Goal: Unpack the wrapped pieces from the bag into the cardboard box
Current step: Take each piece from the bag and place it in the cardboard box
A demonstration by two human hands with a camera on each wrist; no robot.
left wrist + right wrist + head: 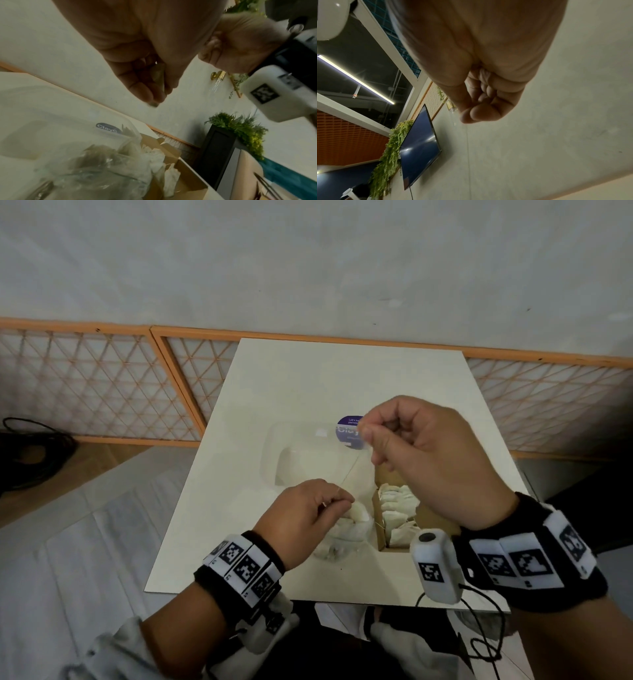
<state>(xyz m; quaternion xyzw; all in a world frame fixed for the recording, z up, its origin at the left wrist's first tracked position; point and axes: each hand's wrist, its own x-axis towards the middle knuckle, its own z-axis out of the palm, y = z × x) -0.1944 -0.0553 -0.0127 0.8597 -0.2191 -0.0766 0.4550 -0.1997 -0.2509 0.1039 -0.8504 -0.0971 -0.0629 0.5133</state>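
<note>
A clear plastic bag [308,453] with a purple sticker [347,431] lies on the white table [308,378]. Several white wrapped pieces [342,537] sit in its near end. My left hand [339,501] pinches a bit of the bag's film, which the left wrist view shows between the fingertips [157,81]. My right hand [364,431] is raised higher and pinches the film beside the sticker, thumb against forefinger [471,112]. A taut edge runs between the two hands. The cardboard box [431,518] stands right of the bag and holds several wrapped pieces [399,501].
The table's far edge meets an orange-framed lattice panel [102,392] and a grey wall. Black cables [30,453] lie on the floor at the left. In the left wrist view a dark planter with greenery [223,142] stands past the box [188,174].
</note>
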